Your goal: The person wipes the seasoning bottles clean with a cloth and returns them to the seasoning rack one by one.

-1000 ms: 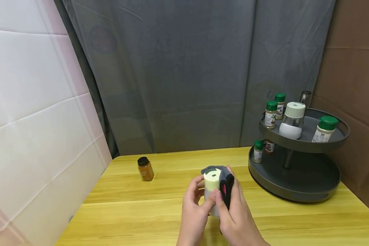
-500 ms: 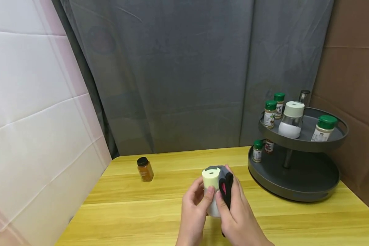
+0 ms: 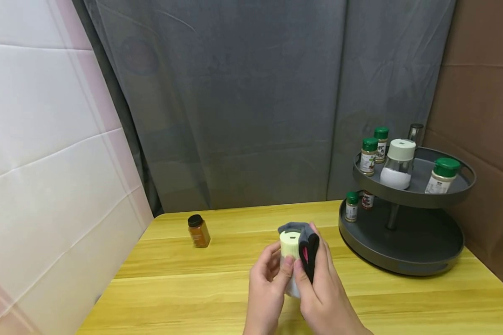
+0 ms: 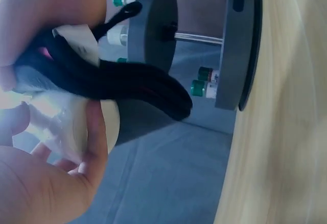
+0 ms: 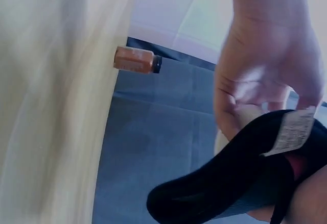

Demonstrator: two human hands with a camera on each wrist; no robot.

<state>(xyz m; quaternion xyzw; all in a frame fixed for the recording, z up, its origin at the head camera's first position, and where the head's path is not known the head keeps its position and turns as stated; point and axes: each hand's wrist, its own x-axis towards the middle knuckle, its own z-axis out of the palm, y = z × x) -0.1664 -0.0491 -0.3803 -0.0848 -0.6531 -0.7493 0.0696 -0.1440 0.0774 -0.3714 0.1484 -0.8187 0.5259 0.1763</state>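
A small seasoning jar with a pale cream lid (image 3: pixel 290 244) and a whitish body (image 4: pixel 61 127) stands nearly upright in the air over the table. My left hand (image 3: pixel 265 288) grips it from the left, thumb across the front just below the lid. In my right hand (image 3: pixel 328 291) is a folded grey cloth (image 3: pixel 296 226) with black edging, held against the jar's right side and wrapped behind its lid. The black edging (image 5: pixel 225 183) hangs down in the right wrist view, where a white printed tag (image 5: pixel 294 129) sticks out. The cloth hides most of my right fingers.
On the right stands a dark two-tier turntable (image 3: pixel 402 266) bearing several green-capped spice bottles and a larger white-lidded salt jar (image 3: pixel 398 165). An orange-brown spice bottle (image 3: pixel 199 234) with a black cap stands at the back left. A grey curtain (image 3: pixel 243 116) hangs behind the wooden table (image 3: pixel 184 298).
My left thumb has shifted higher on the jar, toward the lid. The jar and cloth have moved slightly between the hands; both hands keep their grip and the surroundings stay put.
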